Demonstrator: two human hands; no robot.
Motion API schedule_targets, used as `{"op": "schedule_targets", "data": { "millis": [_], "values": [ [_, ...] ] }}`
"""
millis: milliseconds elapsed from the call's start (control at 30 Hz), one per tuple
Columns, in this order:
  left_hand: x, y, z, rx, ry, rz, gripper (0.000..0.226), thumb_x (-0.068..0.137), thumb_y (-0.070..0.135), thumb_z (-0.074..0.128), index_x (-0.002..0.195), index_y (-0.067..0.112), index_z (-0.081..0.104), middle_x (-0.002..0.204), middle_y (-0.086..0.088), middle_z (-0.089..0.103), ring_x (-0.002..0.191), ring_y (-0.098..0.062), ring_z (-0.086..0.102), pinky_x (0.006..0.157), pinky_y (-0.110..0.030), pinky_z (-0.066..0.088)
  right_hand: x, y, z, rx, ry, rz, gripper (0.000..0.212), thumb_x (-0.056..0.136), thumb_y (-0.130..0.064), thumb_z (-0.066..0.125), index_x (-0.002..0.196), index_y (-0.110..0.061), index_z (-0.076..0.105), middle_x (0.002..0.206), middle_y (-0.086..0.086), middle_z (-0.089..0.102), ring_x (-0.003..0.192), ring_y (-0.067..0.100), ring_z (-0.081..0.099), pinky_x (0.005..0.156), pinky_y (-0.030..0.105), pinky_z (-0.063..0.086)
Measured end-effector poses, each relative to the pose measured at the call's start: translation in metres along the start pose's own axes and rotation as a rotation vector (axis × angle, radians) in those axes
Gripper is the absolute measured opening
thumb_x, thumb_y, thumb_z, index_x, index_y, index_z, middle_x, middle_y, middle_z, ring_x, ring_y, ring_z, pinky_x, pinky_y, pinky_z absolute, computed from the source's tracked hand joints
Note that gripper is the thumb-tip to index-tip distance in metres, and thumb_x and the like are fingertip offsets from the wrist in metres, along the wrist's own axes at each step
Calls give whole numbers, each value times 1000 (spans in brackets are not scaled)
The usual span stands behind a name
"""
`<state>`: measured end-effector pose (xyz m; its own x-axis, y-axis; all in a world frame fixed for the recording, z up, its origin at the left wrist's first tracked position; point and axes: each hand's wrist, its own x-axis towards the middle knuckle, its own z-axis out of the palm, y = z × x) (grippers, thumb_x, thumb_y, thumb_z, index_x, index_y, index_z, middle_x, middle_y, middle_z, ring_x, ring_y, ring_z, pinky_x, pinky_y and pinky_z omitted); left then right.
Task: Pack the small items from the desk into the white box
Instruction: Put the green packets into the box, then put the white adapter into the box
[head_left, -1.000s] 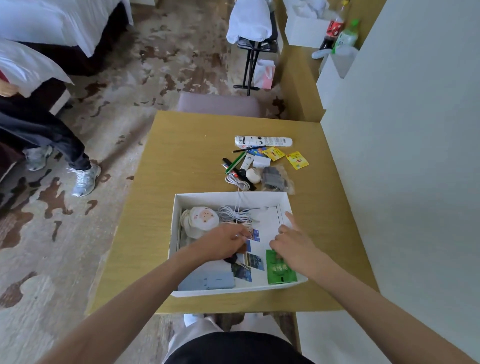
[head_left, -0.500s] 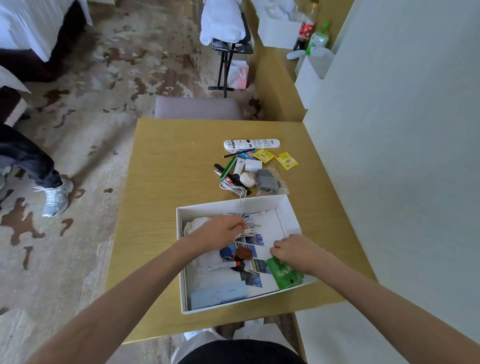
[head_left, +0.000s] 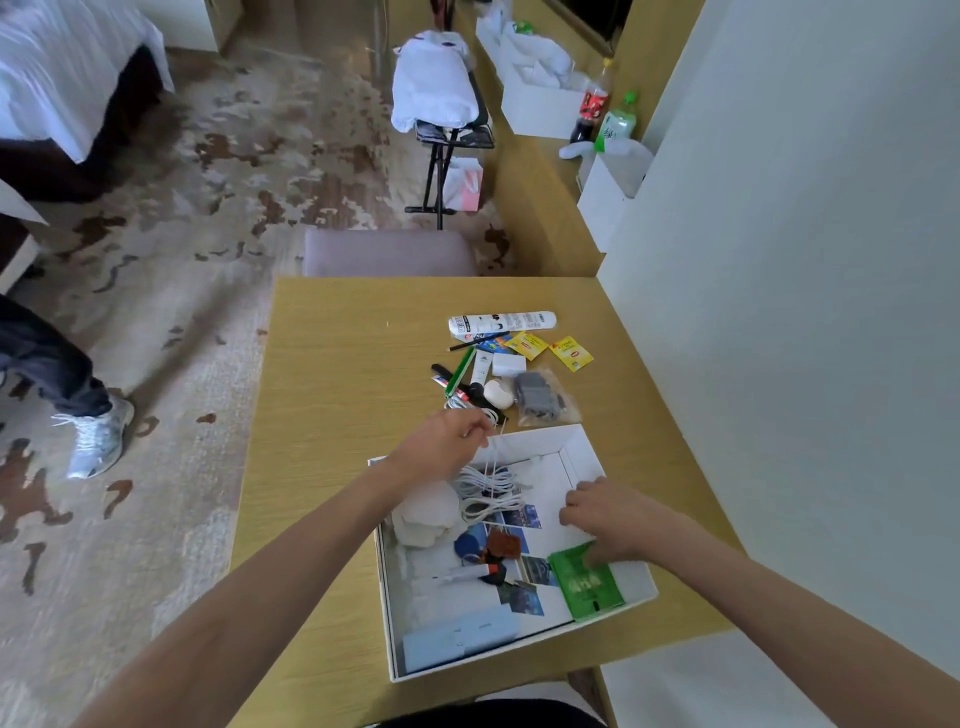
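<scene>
Head view: my left grip (head_left: 442, 446) pinches a strand of the white cable (head_left: 488, 491) at the far rim of the white box (head_left: 579, 452), fingers curled close around it. The cable's coils lie inside the box, beside a pale soft bundle (head_left: 423, 512). My right grip (head_left: 608, 519) sits low in the box's right side, fingers bent, over the far corner of a green packet (head_left: 592, 590). I cannot tell whether it pinches the packet or only rests on it.

The box stands at the near edge of the desk (head_left: 337, 415), already holding cards, a marker and a pale blue case (head_left: 462, 636). More white cord (head_left: 461, 402) lies on the desk just past the rim, among the pens. I cannot tell whether it joins the strand I hold.

By my reckoning the step in hand is getting the whole cable inside. It goes best if I draw the strand in slowly and lay it on the coils, so it does not drag the pens along. My right grip can steady the box. A white tube (head_left: 501, 323), yellow sachets (head_left: 527, 345) and a bagged grey item (head_left: 540, 397) wait beyond the box.
</scene>
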<state>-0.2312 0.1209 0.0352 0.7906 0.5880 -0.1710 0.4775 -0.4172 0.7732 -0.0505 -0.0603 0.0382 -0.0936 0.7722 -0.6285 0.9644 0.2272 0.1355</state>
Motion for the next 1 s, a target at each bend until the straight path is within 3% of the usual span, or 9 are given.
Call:
{"op": "schedule_targets", "data": {
  "millis": [167, 300, 400, 600, 767, 867, 1000],
  "values": [
    [20, 2, -4, 56, 49, -28, 21, 94, 18, 42, 95, 20, 64, 92, -4, 68, 48, -9, 45, 50, -26, 37, -2, 23, -28, 461, 325, 152, 31, 96, -44, 51, 119, -24, 58, 118, -6, 60, 105, 13, 53, 82, 28, 43],
    [42, 3, -4, 121, 45, -58, 24, 94, 16, 40, 100, 16, 63, 91, -9, 70, 54, -18, 51, 51, -29, 39, 14, 45, -35, 720, 524, 258, 23, 95, -42, 53, 106, -24, 65, 105, -13, 63, 97, 5, 57, 81, 24, 47],
    [58, 3, -2, 225, 19, -101, 24, 95, 21, 40, 104, 21, 63, 97, -6, 68, 65, -19, 58, 55, -27, 42, 33, 61, -37, 891, 560, 299, 19, 94, -40, 53, 100, -27, 66, 98, -16, 63, 94, 3, 59, 75, 20, 46],
    [91, -14, 3, 285, -16, -177, 24, 95, 24, 42, 108, 23, 62, 111, -6, 65, 87, -25, 61, 76, -36, 50, 78, 97, -33, 1038, 583, 213, 18, 94, -36, 55, 100, -23, 67, 98, -10, 68, 94, 4, 62, 79, 28, 51],
    [125, -37, 7, 291, -25, -275, 25, 93, 23, 43, 112, 22, 60, 119, -3, 64, 100, -25, 61, 86, -40, 51, 132, 130, -25, 1051, 578, 152, 15, 95, -33, 57, 95, -22, 66, 89, -10, 68, 81, 2, 62, 71, 32, 53],
    [146, -48, 11, 278, 5, -344, 28, 93, 24, 45, 118, 21, 57, 118, -4, 64, 99, -24, 62, 84, -42, 53, 173, 145, -20, 1071, 579, 186, 12, 94, -29, 58, 101, -22, 65, 97, -7, 69, 90, 8, 64, 74, 27, 53],
    [176, -48, 18, 293, 86, -433, 27, 90, 22, 45, 113, 25, 57, 108, 0, 65, 84, -19, 59, 70, -34, 52, 220, 160, -29, 886, 591, 280, 32, 94, -31, 57, 122, -16, 59, 123, 3, 59, 117, 21, 52, 92, 36, 45]
  ]
}}
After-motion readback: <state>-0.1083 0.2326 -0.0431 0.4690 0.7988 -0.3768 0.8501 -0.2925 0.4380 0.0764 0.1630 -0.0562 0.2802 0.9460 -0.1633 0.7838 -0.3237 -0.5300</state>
